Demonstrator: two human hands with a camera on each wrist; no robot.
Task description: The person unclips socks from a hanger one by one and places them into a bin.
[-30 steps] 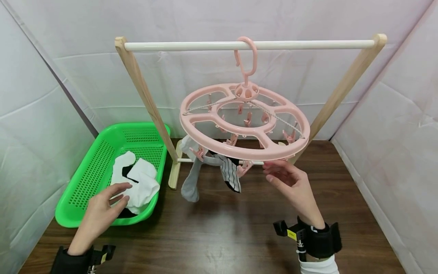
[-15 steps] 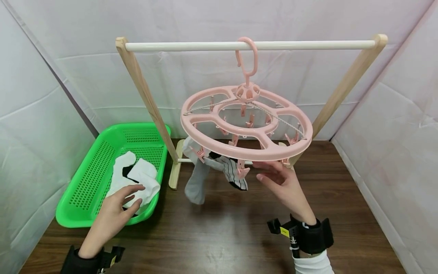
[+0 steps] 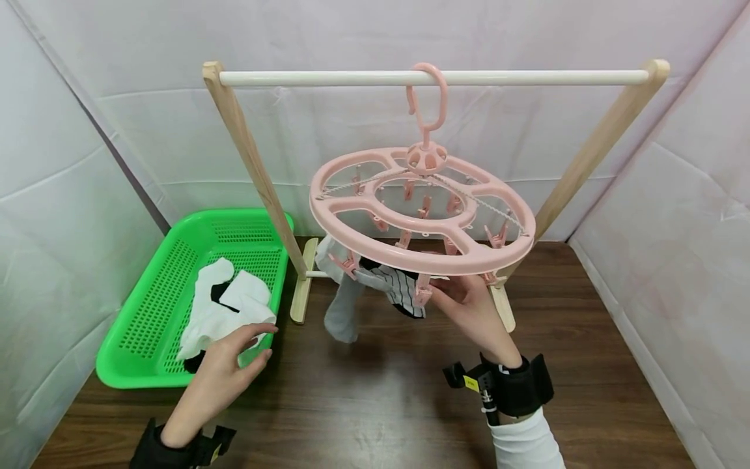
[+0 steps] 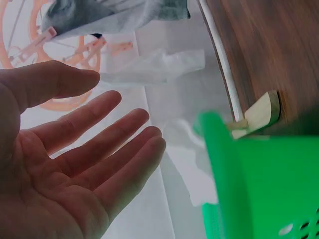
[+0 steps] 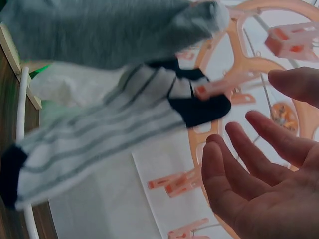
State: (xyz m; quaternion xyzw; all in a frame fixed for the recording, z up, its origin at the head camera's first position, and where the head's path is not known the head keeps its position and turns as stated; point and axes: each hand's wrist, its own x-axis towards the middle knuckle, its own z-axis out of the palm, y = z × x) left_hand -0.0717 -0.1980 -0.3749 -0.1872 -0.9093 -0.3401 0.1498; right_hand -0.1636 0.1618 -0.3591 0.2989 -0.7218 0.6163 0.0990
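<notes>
A pink oval clip hanger hangs by its hook from a white rail. Clipped under its front left are a grey sock and a white sock with dark stripes; a whitish sock is partly hidden behind them. My right hand reaches under the front rim beside a pink clip. Its fingers are loosely bent, and the right wrist view shows nothing between them. My left hand hovers above the near right rim of a green basket, fingers relaxed and holding nothing. White-and-black socks lie in the basket.
The rail spans two slanted wooden posts standing on the brown wooden surface. White cloth walls enclose the back and sides. Several other pink clips dangle beneath the hanger.
My left hand has moved right and towards me, across the basket to its rim. My right hand has shifted left under the hanger, closer to the striped sock. The hanging socks have swung slightly.
</notes>
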